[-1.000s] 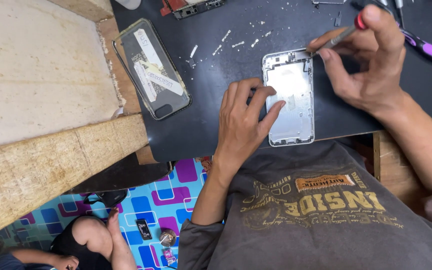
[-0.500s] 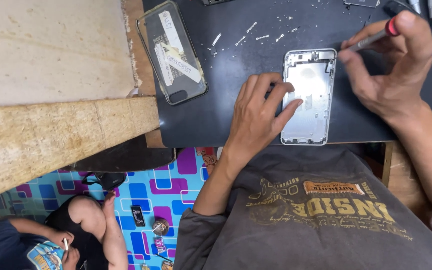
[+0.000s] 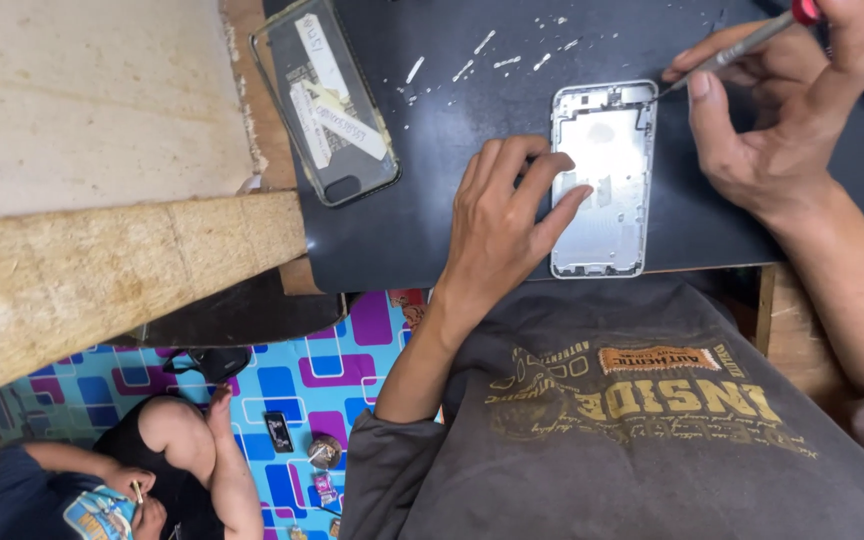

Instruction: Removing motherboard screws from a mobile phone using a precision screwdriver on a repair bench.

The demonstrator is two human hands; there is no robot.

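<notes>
We press our left hand (image 3: 497, 225), fingers spread flat, on the left edge of the silver phone shell (image 3: 604, 180) lying on the black mat (image 3: 452, 100). Our right hand (image 3: 782, 120) pinches a screwdriver (image 3: 742, 45), its tip at the shell's top right corner. A clear phone case (image 3: 327, 100) lies well to the left.

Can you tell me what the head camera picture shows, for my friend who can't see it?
A person's left hand steadies an opened silver phone shell on a black mat, while the right hand pokes a thin screwdriver into its top corner. A clear phone case lies nearby.
</notes>
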